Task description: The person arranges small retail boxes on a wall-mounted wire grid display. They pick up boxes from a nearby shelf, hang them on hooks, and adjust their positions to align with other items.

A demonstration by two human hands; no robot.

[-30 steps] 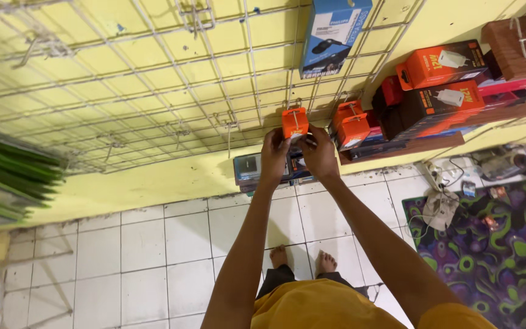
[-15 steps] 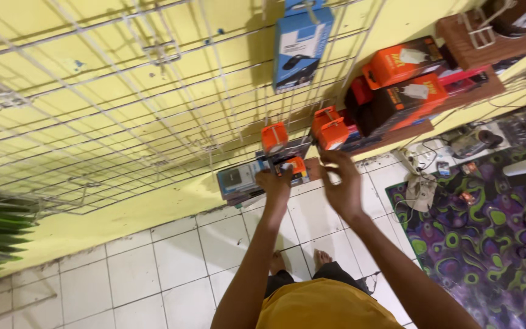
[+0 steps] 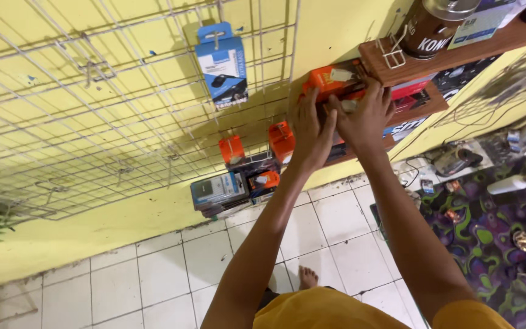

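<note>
Both my arms reach up to a wooden shelf (image 3: pixel 434 100) on the yellow wall. My left hand (image 3: pixel 310 131) lies against the left end of an orange box (image 3: pixel 330 79) in a row of orange and black boxes there. My right hand (image 3: pixel 365 116) grips the same box from the right, fingers curled over its front. To the left, a wire grid (image 3: pixel 92 122) carries a hanging blue box (image 3: pixel 223 64) and two small orange packs (image 3: pixel 231 149), (image 3: pixel 281 140), none of them touched.
An upper wooden shelf (image 3: pixel 488 45) holds a dark can (image 3: pixel 433 27). A grey box (image 3: pixel 217 190) and a black-orange pack (image 3: pixel 263 178) lean at the wall's foot. White floor tiles (image 3: pixel 171 268) lie below, a purple-green rug (image 3: pixel 506 256) with a white bottle (image 3: pixel 512 183) at right.
My hands left the small orange packs hanging low on the grid and moved up and right to the orange box on the shelf. The view swung with them.
</note>
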